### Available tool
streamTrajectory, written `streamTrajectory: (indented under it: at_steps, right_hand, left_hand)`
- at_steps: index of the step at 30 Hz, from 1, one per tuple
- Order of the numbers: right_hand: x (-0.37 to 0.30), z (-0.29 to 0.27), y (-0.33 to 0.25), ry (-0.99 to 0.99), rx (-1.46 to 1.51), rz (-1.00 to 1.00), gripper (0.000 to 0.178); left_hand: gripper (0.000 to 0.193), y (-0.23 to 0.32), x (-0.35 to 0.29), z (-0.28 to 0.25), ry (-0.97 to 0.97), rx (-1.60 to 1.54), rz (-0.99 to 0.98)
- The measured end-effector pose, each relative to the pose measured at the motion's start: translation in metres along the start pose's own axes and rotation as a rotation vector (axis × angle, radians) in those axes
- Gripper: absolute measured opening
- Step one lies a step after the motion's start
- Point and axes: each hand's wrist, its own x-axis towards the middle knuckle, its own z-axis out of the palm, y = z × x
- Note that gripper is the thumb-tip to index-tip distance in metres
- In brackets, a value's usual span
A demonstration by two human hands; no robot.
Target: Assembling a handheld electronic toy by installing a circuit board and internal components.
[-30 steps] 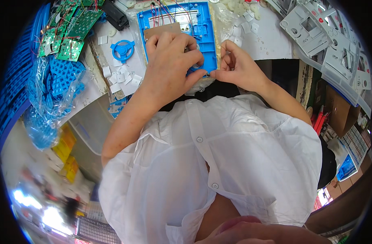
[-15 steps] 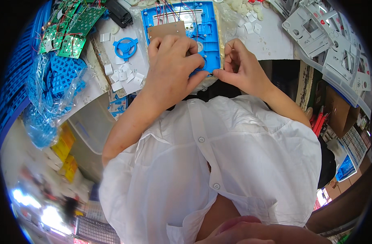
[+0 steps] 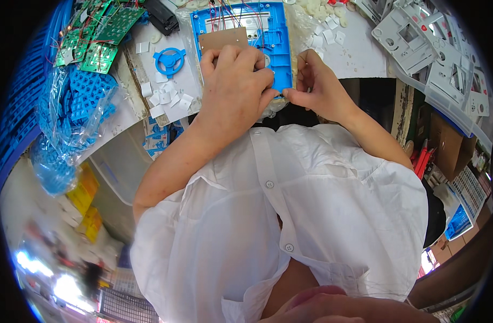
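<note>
A blue plastic housing [image 3: 280,59], its inner side up, lies on the bench with ribs, silvery parts and thin red and blue wires inside. A brown board [image 3: 223,39] covers part of its left side. My left hand [image 3: 233,89] is bent over the housing's near part, fingers curled inside and thumb at the near edge. My right hand [image 3: 322,89] is at the near right corner, its fingers curled and its thumb tip against that corner, close to my left thumb. A tiny dark thing shows between the thumbs; its kind is unclear. My left hand hides the housing's near left part.
To the left are a blue ring-shaped part [image 3: 169,62], white square pieces [image 3: 163,97], green circuit boards [image 3: 101,56] and a bag of blue keypad-like parts [image 3: 87,99]. White printed panels [image 3: 405,40] are stacked in a clear bin at right. Clear plastic wrap [image 3: 303,27] lies beside the housing.
My left thumb and fingers have shifted slightly at the housing's near edge. The right hand stays at the corner, almost unmoved. The whole view has shifted a little.
</note>
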Motion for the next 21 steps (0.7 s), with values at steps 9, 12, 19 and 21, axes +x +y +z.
streamTrajectory:
  at_steps: [9, 12, 19, 21]
  right_hand:
    - [-0.01, -0.016, -0.024, 0.185, -0.322, -0.139, 0.037]
    - [0.0, -0.001, -0.045, 0.155, -0.426, -0.446, 0.023]
    - [0.044, 0.054, -0.051, 0.181, -0.905, -0.702, 0.019]
    - [0.047, 0.051, -0.052, 0.177, -0.883, -0.699, 0.018]
  left_hand:
    - [0.017, -0.049, -0.038, -0.063, 0.291, -0.174, -0.219]
    - [0.019, -0.062, -0.059, -0.058, 0.207, -0.109, -0.131]
    - [0.018, -0.045, -0.049, -0.044, 0.13, 0.016, -0.03]
    - [0.017, -0.046, -0.051, -0.042, 0.109, 0.014, -0.031]
